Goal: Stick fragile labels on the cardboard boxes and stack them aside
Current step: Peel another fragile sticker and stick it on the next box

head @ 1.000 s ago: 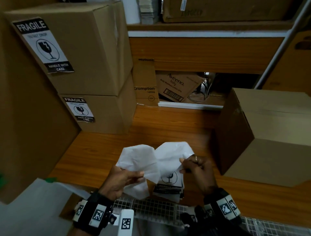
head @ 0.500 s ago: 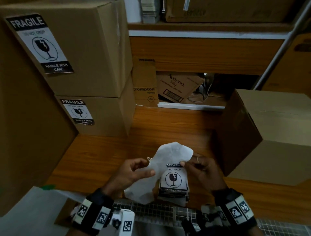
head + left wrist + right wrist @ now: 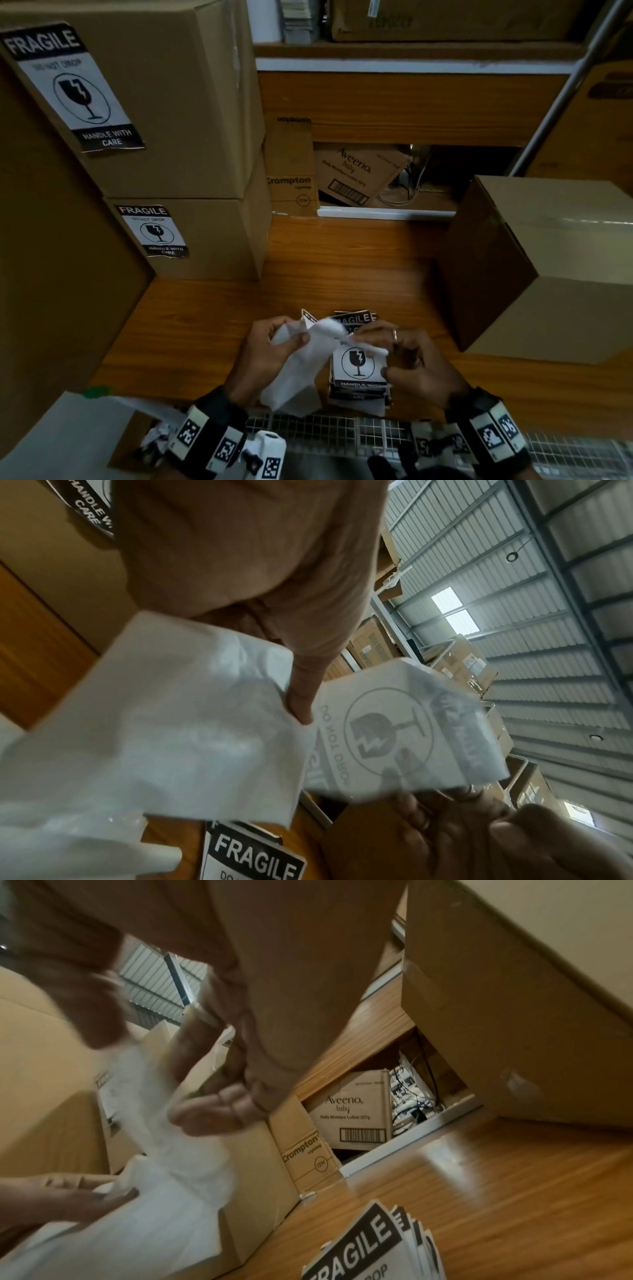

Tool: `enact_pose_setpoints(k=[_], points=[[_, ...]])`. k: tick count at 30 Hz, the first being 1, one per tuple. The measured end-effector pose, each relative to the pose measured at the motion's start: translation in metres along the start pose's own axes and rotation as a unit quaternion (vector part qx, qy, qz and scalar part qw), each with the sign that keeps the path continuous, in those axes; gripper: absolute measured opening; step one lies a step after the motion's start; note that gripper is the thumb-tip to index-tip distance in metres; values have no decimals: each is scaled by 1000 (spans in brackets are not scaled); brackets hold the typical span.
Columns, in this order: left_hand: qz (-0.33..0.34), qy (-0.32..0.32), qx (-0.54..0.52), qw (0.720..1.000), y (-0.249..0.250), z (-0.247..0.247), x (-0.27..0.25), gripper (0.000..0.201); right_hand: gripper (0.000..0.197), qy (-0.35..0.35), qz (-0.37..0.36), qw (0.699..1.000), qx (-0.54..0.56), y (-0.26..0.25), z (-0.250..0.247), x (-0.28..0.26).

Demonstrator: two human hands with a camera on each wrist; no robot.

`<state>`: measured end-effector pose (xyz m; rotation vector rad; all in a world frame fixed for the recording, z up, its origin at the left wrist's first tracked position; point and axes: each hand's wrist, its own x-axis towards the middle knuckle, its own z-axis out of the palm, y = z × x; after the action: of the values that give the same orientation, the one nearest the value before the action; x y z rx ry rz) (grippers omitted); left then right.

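Fingers of the left hand (image 3: 274, 346) pinch white backing paper (image 3: 294, 377) while the right hand (image 3: 411, 363) pinches a fragile label (image 3: 394, 731) above the label stack (image 3: 359, 380). Two labelled boxes (image 3: 191, 236) stand stacked at left; the plain box (image 3: 548, 267) at right awaits its label.

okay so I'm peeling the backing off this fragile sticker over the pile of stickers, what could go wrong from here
1. The peeled label hangs limp between the left hand and right hand; it may fold and stick to itself.
2. It hovers right over the sticker stack, so it might catch the top sheet.
3. The loose white backing paper could touch the adhesive again.
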<state>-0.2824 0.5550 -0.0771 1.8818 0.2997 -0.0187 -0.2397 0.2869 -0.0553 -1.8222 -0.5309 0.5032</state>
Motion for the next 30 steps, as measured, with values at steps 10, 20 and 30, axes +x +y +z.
enact_pose_setpoints(k=[10,20,30], points=[[127,8,154,980,2,8,-4,2,13,138,-93,985,38,-14,15,13],[127,19,104,986,0,9,-4,4,32,124,-73,989,-13,-10,23,1],[111,-25,48,992,-9,6,-2,13,8,194,6,974,121,-4,14,0]])
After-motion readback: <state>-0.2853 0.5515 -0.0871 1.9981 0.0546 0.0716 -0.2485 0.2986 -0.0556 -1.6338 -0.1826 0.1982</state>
